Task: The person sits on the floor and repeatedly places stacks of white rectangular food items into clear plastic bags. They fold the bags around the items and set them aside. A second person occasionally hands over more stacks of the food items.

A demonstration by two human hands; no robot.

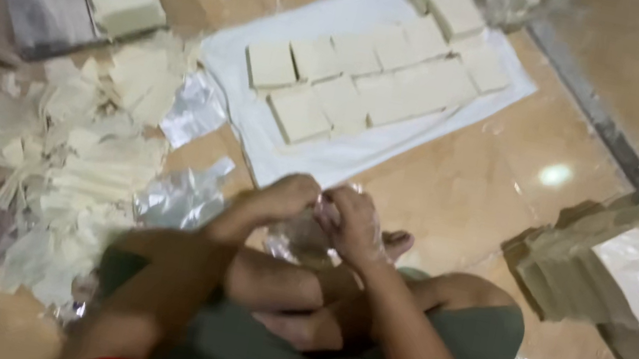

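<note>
Cloth: white sheet (pixel 324 154) on the floor just beyond your hands; pale rectangular blocks (pixel 372 79) in rows on it
Scrap pile: pale offcuts (pixel 91 157) to the left of your left hand
Left hand (pixel 281 197): curled shut on clear plastic wrap (pixel 300 237)
Right hand (pixel 351 224): fingers pinching the same wrap; touching your left hand above your crossed legs

Glossy tan tiled floor (pixel 457 195), matt white cloth (pixel 323 158) under pale matt blocks (pixel 354 81), shiny crinkled clear plastic bags (pixel 180 199), clear plastic film (pixel 301 233) between bare left hand (pixel 281 199) and right hand (pixel 351 224)
</note>
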